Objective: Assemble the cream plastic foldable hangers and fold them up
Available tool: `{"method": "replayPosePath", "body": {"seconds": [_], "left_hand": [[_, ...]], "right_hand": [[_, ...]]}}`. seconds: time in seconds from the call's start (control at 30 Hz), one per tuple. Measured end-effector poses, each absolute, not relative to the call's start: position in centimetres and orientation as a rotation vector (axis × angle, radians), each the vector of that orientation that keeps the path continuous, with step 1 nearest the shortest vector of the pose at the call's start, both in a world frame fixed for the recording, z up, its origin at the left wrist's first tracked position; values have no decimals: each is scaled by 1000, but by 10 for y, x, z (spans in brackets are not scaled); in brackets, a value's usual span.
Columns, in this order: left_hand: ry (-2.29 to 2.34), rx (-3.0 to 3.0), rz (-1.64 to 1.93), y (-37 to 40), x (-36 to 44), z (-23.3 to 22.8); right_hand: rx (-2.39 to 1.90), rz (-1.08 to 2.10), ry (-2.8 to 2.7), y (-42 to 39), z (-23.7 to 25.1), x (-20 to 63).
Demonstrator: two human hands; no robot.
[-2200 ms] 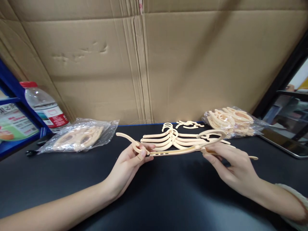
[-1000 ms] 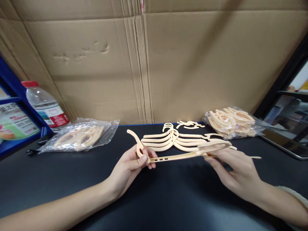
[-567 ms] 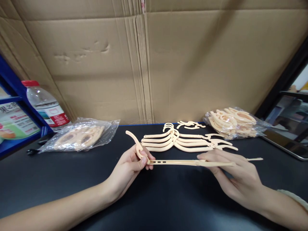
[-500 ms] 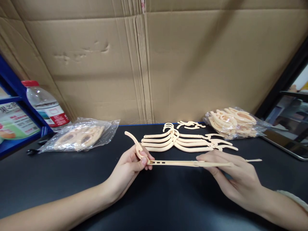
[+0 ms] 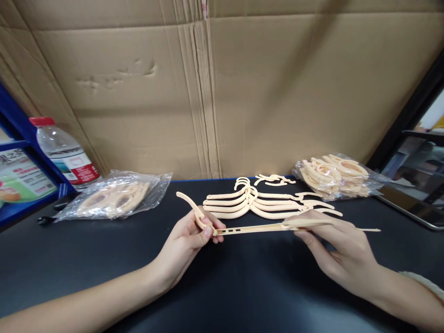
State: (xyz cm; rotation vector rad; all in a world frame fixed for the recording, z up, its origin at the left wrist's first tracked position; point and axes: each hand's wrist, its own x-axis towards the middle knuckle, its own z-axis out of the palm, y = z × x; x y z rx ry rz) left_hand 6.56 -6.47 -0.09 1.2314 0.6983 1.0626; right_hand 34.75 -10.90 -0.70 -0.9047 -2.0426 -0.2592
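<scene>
A cream plastic folding hanger [image 5: 256, 228] is stretched between both hands, its slotted edge turned toward me. My left hand [image 5: 190, 236] pinches one end joint between thumb and fingers; a curved end piece [image 5: 187, 200] sticks up and left from there. My right hand [image 5: 336, 245] grips the other end, where a second curved piece lies along the fingers and a thin tip [image 5: 369, 230] juts out to the right. Part of that end is hidden by the fingers. Just beyond the hands, several similar hangers [image 5: 229, 202] lie in a row on the black table.
Small loose hanger parts [image 5: 274, 179] lie at the back. A clear bag of cream parts [image 5: 114, 199] is at left, another bag [image 5: 333, 175] at right, beside a flat dark device [image 5: 409, 208]. A red-capped bottle [image 5: 69, 152] stands by a blue rack [image 5: 33, 175]. Cardboard [image 5: 277, 92] rises behind.
The hanger's right end has risen slightly, so it now slopes up to the right. The curved piece at my right hand has swung upward over the fingers. My left hand has barely moved.
</scene>
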Motion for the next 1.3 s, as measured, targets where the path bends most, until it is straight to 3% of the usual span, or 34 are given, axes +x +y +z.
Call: {"method": "replayPosePath", "body": {"seconds": [0.13,0.43,1.03,1.13,1.3], "left_hand": [[704,1243,1064,-65,65,0],[737,1204,1087,-65,67,2],[841,1247,1123,-66,69,9],[961,1214,1005,-74,73,7],[813,1484,424,-119,77,-3]], "right_hand": [[-921,-306,-2025,-109,-8,347],[-865,-101,-2071,-111,-6,346],[-1090,-207,-1934,-105,-3,347],[-1140,-177,-1900,-98,-2,353],[-1168,-168,-1954,-91,-4,358]]}}
